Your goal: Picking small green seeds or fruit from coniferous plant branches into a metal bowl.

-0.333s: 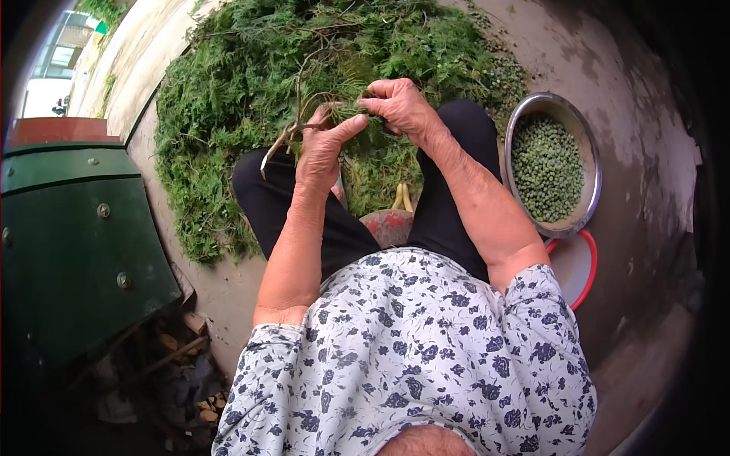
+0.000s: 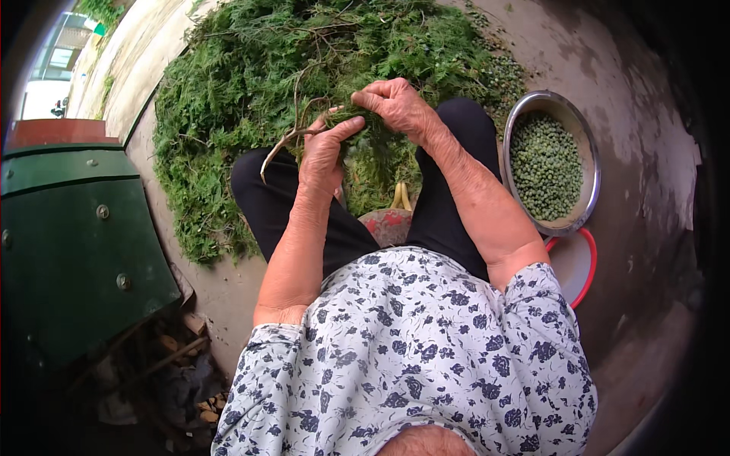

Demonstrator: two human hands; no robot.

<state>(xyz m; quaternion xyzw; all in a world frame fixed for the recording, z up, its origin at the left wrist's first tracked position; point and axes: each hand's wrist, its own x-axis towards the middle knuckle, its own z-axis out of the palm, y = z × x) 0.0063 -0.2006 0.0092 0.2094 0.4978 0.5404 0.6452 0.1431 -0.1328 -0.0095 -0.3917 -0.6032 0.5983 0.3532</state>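
Observation:
Between my knees I hold an evergreen branch (image 2: 281, 143) with a bare, forked woody stem and feathery green foliage. My left hand (image 2: 323, 156) is closed around it, thumb on top pointing right, with the cut stem sticking out to the left. My right hand (image 2: 397, 110) is in a pinch at the foliage just right of the left thumb; its fingertips hide what is between them. Beyond both hands spreads a large heap of cut evergreen branches (image 2: 228, 99). To my right, a steel basin (image 2: 595, 182) holds a mass of small round green cones (image 2: 544, 163).
Partly under the steel basin sits a pale basin with a red rim (image 2: 589, 281). A dark green metal panel with bolts (image 2: 76, 251) stands at the left, firewood (image 2: 205, 410) below it. Loose cones (image 2: 506, 72) lie on the concrete at the heap's right edge.
My right hand's fingertips have drawn slightly left and up, their pinch tighter. The branch has turned a little in my left hand, its foliage now hanging lower between my hands.

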